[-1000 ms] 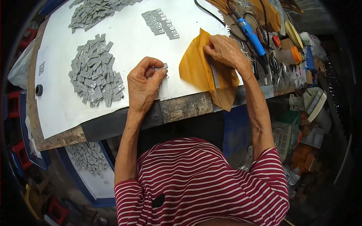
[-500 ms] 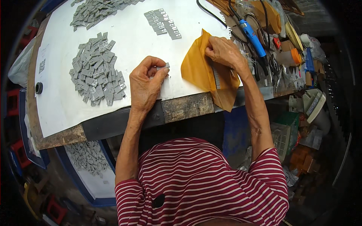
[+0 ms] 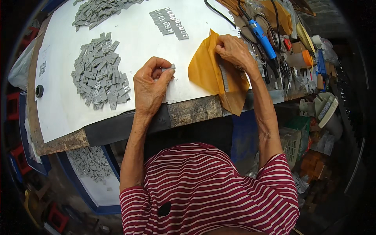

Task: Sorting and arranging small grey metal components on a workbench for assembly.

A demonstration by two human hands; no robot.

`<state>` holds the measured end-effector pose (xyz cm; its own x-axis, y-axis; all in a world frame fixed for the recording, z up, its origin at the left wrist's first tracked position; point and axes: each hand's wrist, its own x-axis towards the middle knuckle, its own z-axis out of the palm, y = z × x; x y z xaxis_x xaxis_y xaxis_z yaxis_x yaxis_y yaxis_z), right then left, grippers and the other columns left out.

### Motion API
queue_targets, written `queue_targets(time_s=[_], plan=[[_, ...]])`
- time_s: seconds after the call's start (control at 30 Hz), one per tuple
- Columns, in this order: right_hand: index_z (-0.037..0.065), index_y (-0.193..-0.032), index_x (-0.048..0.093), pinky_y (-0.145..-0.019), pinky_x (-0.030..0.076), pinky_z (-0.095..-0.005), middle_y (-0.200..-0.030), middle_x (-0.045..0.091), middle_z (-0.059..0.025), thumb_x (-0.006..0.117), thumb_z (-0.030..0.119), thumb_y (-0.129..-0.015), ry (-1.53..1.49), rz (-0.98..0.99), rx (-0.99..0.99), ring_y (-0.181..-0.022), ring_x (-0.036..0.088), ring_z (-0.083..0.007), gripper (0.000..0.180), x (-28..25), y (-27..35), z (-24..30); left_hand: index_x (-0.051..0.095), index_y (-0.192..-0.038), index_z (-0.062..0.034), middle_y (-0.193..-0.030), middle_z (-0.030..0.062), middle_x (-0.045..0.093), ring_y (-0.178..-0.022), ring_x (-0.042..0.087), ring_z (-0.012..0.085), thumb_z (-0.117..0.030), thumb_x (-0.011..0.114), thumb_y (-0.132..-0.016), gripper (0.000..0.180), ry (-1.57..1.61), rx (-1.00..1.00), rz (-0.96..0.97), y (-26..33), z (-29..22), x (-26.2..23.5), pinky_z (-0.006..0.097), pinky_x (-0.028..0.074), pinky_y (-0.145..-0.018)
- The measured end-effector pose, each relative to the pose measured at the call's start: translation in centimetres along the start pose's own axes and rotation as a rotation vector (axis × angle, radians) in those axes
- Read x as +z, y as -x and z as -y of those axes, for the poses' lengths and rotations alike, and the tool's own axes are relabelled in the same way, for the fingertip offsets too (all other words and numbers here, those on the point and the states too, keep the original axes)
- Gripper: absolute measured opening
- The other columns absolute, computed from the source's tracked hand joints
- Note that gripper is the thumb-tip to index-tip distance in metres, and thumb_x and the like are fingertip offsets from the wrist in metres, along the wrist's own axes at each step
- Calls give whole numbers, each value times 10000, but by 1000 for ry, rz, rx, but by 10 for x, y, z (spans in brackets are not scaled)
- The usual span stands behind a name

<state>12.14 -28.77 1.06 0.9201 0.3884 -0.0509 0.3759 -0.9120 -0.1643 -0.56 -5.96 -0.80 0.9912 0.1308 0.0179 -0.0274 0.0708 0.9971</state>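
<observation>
My left hand [image 3: 150,88] is closed by the table's front edge, with a small flat grey piece [image 3: 169,67] pinched between thumb and fingers. To the right lies a translucent amber paper sheet [image 3: 203,64], folded up around a stack of grey pieces [image 3: 225,77] that shows along its fold. At the sheet's upper edge, my right hand [image 3: 236,51] has its fingers curled and closed on the paper; the fingertips are partly hidden. Further back on the white table sheet, several like pieces lie in overlapping rows [image 3: 168,24].
Loose grey pieces form a heap [image 3: 101,72] at left and another heap [image 3: 103,11] behind it. A black ring [image 3: 39,91] sits near the left edge. At right are a blue-handled corded tool [image 3: 262,39] and clutter. Below left stands a blue-rimmed tray [image 3: 107,203] of pieces.
My right hand has shifted very slightly along the paper's upper edge. The left hand still pinches the grey piece, almost unmoved.
</observation>
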Motion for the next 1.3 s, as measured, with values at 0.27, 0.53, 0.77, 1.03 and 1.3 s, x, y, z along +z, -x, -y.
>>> queue_targets(time_s=[0.27, 0.53, 0.77, 1.03, 1.3], plan=[[-19, -734, 604, -597, 471, -400, -662, 609, -182, 495, 234, -723, 55, -129, 18, -606, 601, -338, 276, 6, 0, 2, 577, -828, 26, -719, 33, 582, -615, 535, 48, -4, 581, -766, 69, -3, -3, 4, -1, 2, -1, 176, 437, -562], [-23, -699, 580, -505, 458, -305, -608, 607, -124, 555, 148, -740, -143, -385, -45, -519, 587, -206, 178, 6, 8, 7, 580, -836, 25, -733, 34, 587, -614, 541, 45, 2, 584, -762, 77, 10, -23, 9, -2, 0, 1, 170, 442, -563], [-17, -733, 571, -486, 452, -191, -673, 614, -70, 568, 41, -785, -1222, -141, 172, -556, 570, -83, 79, -2, 25, 24, 577, -846, 30, -743, 34, 588, -623, 549, 50, 6, 585, -768, 82, 22, -39, 34, -1, 0, -1, 171, 450, -576], [-23, -784, 562, -507, 452, -182, -722, 619, -91, 578, 33, -801, -1432, -44, 180, -572, 566, -86, 60, -2, 38, 29, 575, -858, 29, -754, 35, 591, -628, 555, 53, 6, 588, -771, 91, 19, -56, 75, 0, -1, 0, 174, 457, -588], [-17, -831, 566, -533, 448, -182, -753, 615, -79, 588, 23, -811, -1461, 0, 167, -610, 570, -84, 50, 1, 42, 42, 572, -879, 36, -772, 42, 598, -622, 550, 47, 8, 593, -770, 115, 62, -93, 109, -1, -2, 0, 168, 454, -582]])
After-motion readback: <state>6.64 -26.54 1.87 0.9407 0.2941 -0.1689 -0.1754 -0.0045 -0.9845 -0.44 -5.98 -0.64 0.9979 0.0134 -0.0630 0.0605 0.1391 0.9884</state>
